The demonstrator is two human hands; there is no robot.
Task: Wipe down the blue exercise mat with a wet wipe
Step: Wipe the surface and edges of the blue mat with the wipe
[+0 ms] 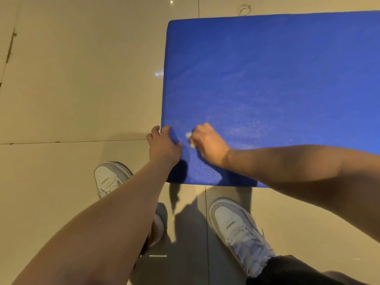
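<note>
One mat (267, 79), one wipe (188, 135); left hand (162, 145) grips mat edge, right hand (209, 145) clutches wipe.

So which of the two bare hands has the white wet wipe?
The right hand, on top of the blue exercise mat: the white wet wipe shows at its curled fingers. The left hand only grips the mat's left edge.

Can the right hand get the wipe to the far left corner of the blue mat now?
Probably yes, with a stretch: the blue mat lies bare between the right hand, holding the wet wipe, and that corner.
</note>
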